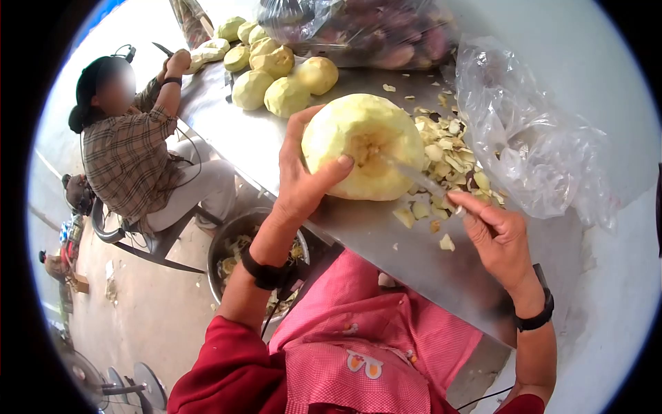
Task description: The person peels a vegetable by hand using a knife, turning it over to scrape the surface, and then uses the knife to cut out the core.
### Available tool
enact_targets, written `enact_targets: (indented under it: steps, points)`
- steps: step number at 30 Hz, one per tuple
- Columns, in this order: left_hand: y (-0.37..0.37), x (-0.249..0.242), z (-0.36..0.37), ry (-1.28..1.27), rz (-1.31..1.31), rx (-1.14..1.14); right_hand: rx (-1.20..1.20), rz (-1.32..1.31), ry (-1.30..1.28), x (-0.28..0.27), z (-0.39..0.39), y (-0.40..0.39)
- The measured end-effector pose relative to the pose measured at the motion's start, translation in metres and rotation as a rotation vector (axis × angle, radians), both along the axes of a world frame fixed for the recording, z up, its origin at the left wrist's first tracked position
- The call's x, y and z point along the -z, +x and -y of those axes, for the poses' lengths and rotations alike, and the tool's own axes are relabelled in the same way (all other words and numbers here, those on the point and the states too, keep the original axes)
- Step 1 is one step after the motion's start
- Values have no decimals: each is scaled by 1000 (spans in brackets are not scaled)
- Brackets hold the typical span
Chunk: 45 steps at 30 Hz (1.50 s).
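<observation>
My left hand (307,172) grips the side of a large peeled, pale-yellow round fruit (331,141), its thumb on the front face near a rough, brownish hollow. In my right hand (498,238) is a knife (422,178), its blade reaching left to the fruit's face beside that hollow. The fruit is above the metal table (427,255). Yellowish peel scraps (448,155) lie scattered behind and below the knife. Several smaller peeled fruits (286,96) are grouped beyond my left hand.
A clear bag of purplish produce (372,31) sits at the back, and a crumpled clear plastic bag (534,138) at the right. A metal basin (238,224) with scraps stands below the table edge. At left, a seated person (127,138) holds a knife (163,49).
</observation>
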State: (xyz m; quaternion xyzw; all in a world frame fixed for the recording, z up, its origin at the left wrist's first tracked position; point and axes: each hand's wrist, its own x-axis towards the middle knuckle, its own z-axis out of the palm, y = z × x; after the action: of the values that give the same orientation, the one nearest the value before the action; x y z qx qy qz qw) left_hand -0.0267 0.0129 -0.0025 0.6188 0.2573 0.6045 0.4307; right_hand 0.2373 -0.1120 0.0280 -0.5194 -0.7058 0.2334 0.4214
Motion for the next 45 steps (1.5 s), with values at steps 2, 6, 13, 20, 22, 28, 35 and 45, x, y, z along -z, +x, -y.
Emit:
enact_targets:
  steps: [2,6,13,20,22,28,35,45]
  points:
    - [-1,1,0,37,-15,-20,-41,31,39,0,1,-4]
    - [-4,11,-7,229,-129,-185,-2,165,117,-6,10,-6]
    - [-1,8,-4,265,-150,-220,267,714,296,-28,30,-24]
    - [-2,9,-7,314,-174,-188,288,836,378,-24,28,-35]
    - [-2,6,-4,319,-177,-112,293,806,397,-17,22,-41]
    - [-3,9,-4,315,-195,-152,272,755,485,0,4,-29]
    - [-3,8,-4,273,-171,-138,122,177,244,14,-8,-22]
    - [-2,4,0,212,-154,-169,147,102,216,-9,12,-22]
